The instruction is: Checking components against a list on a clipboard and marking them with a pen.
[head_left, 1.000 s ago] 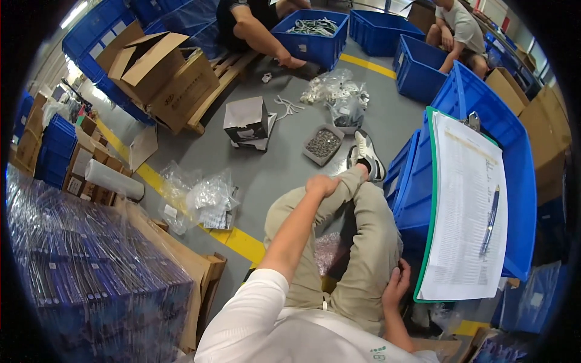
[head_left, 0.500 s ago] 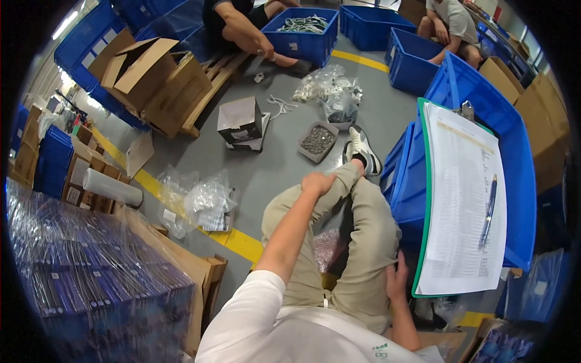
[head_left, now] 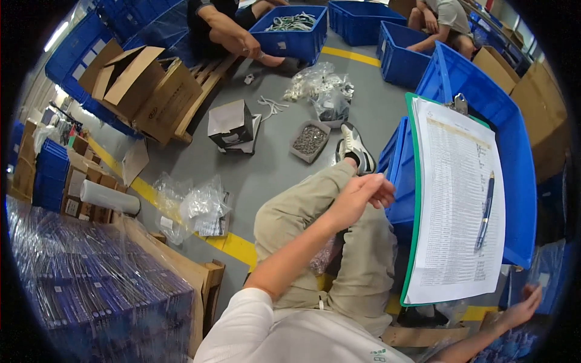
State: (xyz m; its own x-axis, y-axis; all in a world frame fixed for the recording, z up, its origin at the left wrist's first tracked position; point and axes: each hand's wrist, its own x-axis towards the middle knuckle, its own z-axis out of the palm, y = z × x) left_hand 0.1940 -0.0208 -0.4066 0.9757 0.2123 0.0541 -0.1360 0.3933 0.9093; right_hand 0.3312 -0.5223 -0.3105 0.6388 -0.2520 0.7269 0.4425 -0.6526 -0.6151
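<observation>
My left hand (head_left: 362,193) hovers over my raised knee in beige trousers (head_left: 315,212), fingers loosely curled, and I see nothing in it. My right hand (head_left: 519,305) is stretched out low at the right, fingers apart, beside wrapped blue packs (head_left: 548,272); it holds nothing that I can see. Between the hands a green clipboard (head_left: 413,199) with a printed list and a blue pen (head_left: 485,209) lies across a blue crate (head_left: 514,139).
A wrapped stack of blue boxes (head_left: 78,284) fills the lower left. On the grey floor lie plastic bags (head_left: 196,209), a small open carton (head_left: 230,124) and a tray of metal parts (head_left: 310,140). Two other people sit by blue bins (head_left: 290,30) at the top.
My right hand has swung from beside my thigh out to the right, past the clipboard's lower edge. My left hand has stayed over the knee. The view has shifted slightly.
</observation>
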